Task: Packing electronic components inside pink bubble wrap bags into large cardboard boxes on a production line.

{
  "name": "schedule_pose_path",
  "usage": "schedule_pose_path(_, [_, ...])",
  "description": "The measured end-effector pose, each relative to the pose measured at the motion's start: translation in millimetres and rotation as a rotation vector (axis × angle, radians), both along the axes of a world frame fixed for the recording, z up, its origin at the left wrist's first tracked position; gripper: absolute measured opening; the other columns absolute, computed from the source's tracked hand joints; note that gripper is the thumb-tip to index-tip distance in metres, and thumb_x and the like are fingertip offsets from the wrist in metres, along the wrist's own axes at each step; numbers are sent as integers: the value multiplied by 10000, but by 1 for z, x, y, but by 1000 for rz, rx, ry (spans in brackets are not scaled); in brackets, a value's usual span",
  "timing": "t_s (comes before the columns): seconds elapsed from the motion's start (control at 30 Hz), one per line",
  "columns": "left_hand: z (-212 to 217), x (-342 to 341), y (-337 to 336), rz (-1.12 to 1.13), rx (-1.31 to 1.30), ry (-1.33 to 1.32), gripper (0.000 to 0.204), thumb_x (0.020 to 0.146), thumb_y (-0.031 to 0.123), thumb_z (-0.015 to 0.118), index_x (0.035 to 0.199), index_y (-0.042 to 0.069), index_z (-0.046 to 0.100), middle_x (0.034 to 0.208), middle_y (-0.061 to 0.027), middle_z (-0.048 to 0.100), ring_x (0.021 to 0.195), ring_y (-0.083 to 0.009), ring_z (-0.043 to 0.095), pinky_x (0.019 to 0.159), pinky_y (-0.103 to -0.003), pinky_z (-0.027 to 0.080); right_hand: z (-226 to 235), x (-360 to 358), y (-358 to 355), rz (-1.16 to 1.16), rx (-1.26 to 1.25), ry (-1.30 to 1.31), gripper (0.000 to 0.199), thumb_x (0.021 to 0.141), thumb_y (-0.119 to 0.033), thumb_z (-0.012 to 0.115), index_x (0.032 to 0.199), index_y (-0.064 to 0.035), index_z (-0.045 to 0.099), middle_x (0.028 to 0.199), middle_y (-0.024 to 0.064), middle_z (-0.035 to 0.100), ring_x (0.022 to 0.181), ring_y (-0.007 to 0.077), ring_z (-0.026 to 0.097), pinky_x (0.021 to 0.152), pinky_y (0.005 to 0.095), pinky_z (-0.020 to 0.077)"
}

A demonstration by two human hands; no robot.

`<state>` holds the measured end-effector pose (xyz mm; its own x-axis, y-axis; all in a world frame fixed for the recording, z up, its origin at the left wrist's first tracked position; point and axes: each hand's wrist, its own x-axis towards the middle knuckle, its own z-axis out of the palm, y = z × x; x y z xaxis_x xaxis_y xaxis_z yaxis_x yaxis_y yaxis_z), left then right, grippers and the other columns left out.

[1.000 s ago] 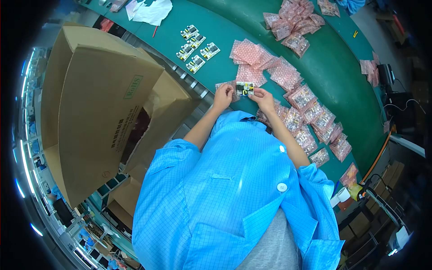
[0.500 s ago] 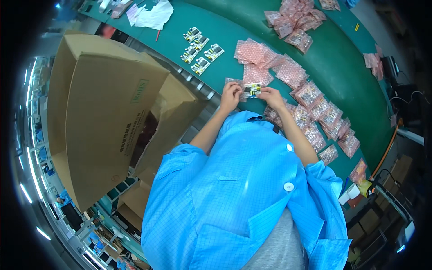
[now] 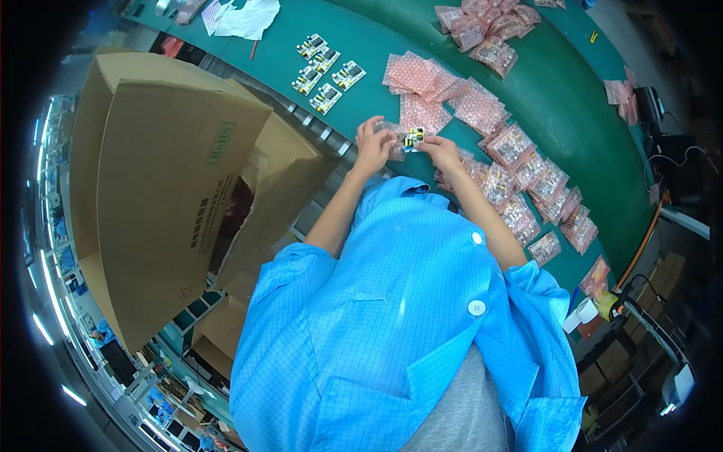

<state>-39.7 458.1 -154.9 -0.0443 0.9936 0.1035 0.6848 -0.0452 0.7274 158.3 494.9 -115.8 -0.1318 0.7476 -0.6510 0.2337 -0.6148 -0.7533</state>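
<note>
Our left hand (image 3: 370,151) pinches a translucent bubble pouch (image 3: 399,145), fingers curled nearly closed; our right hand (image 3: 443,153) grips the right edge of a circuit board (image 3: 415,137) between thumb and fingers. We judge that board only partly inside the pouch. To our right, overlapping filled pouches (image 3: 514,146) on the green table (image 3: 361,26) look finished. Just beyond our hands lie flat pink pouches (image 3: 419,114), apparently unfilled. Farther, leftward, five bare boards (image 3: 325,59) lie unbagged. Farthest sits another pouch heap (image 3: 494,56).

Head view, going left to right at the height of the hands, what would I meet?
Cardboard box → left hand → circuit board → right hand → pink bubble-wrap bags.
</note>
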Motion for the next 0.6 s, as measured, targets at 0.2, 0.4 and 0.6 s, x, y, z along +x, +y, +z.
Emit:
schedule_pose_path(0.2, [15, -1, 4, -5, 1, 47, 99, 744, 183, 695, 841, 169, 678, 1356, -90, 423, 1262, -337, 304, 1029, -479, 238, 12, -4, -1, 19, -53, 3, 292, 729, -190, 772, 958, -31, 684, 790, 21, 633, 664, 100, 544, 520, 244, 395])
schedule_pose_path(0.4, [23, 4, 6, 65, -2, -25, 84, 758, 166, 684, 842, 165, 679, 1347, -90, 428, 1256, -333, 313, 1028, -479, 247, 6, -1, 2, 46, -117, 91, 377, 731, -215, 774, 1046, -51, 649, 788, -11, 600, 630, 82, 493, 493, 227, 352])
schedule_pose_path(0.6, [18, 1, 11, 80, 90, -60, 75, 767, 124, 668, 838, 107, 651, 1164, -90, 530, 1117, -329, 440, 945, -420, 353, -1, -4, -2, -226, -139, 307, 280, 783, -144, 727, 1032, -46, 644, 744, -42, 558, 592, 44, 445, 466, 204, 321])
